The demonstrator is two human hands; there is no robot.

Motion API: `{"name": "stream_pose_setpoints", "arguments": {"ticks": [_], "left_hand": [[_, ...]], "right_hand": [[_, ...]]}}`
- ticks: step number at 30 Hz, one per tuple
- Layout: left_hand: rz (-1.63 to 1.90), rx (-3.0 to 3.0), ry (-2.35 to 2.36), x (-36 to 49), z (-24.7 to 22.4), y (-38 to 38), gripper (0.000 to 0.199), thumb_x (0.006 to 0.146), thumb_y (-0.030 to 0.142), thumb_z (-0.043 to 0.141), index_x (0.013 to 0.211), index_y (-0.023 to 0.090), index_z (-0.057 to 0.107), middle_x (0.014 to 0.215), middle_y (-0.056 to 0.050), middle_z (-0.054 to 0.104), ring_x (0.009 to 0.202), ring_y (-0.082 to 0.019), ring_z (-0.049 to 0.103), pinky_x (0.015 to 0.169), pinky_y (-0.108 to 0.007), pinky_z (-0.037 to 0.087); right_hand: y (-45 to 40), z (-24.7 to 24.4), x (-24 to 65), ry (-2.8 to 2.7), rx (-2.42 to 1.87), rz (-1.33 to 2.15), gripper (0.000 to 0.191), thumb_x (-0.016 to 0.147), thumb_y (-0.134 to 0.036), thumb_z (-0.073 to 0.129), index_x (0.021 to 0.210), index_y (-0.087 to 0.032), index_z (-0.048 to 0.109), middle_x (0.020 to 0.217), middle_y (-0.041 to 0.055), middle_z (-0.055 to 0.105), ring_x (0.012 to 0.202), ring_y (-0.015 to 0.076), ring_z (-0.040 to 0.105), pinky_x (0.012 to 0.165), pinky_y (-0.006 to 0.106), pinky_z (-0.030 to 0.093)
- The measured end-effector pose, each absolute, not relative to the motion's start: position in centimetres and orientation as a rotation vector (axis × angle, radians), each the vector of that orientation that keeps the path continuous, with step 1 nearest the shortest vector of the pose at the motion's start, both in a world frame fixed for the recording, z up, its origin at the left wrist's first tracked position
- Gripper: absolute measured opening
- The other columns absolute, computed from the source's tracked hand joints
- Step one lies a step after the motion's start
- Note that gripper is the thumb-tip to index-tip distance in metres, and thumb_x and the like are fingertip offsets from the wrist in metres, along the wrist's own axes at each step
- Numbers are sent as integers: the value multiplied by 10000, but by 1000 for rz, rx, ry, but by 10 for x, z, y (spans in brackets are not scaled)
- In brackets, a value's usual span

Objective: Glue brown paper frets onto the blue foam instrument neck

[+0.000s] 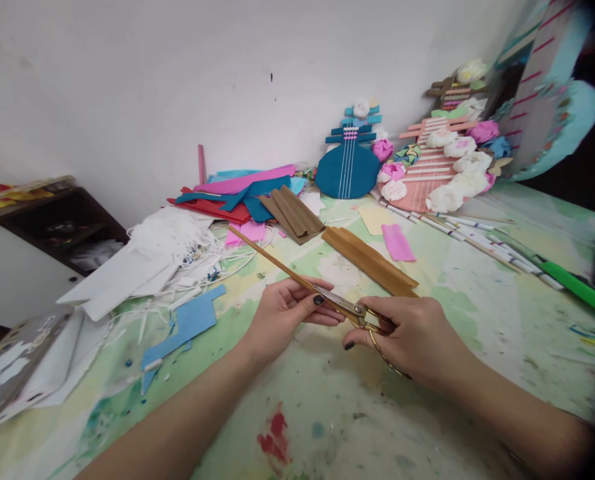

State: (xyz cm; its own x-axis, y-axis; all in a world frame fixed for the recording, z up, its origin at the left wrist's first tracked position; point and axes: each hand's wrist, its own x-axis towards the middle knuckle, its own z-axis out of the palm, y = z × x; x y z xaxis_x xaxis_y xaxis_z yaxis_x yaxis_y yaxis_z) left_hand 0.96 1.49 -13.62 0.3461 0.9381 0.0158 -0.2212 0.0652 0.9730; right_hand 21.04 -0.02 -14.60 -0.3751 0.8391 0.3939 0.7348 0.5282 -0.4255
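Note:
My left hand (290, 310) pinches a thin brown strip (265, 252), which looks like folded crepe paper and slants up to the left. In my right hand (412, 330) is a pair of scissors (359, 311) with gold handles. Their blades lie along the strip beside my left thumb; whether they are parted I cannot tell. Just beyond my hands lies a folded ochre paper (367, 259). Farther back is a darker brown folded paper (295, 215). A small pink piece (398, 242) and a cream piece (374, 219) rest nearby.
White paper and string (162, 247) pile up at left, with blue scraps (187, 327) in front. Coloured paper sheets (247, 193) lie against the wall. Lute-shaped crafts, one blue (347, 170) and one pink (420, 183), stand behind. Striped sticks (467, 233) and a green tool (577, 290) are at right.

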Motion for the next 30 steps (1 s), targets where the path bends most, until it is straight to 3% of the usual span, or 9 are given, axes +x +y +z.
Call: {"name": "stream_pose_setpoints", "arguments": {"ticks": [20,30], "left_hand": [[967,1171,796,10,-138,15,258,789,248,670,974,73,631,822,-126,738,731,-224,716,683,-307,596],[965,1156,802,12,-138,13,271,780,256,680,969,67,632,806,-127,739,720,-220,717,678,-301,596]], "right_hand": [[2,-155,208,-2208,-1198,131,528,701,-669,610,618,-150,560,464,-49,461,426,75,397,454,211,264],[3,-156,207,-2203,-1178,87,614,755,-732,471,583,-147,537,437,-33,468,403,74,399,439,212,250]]}}
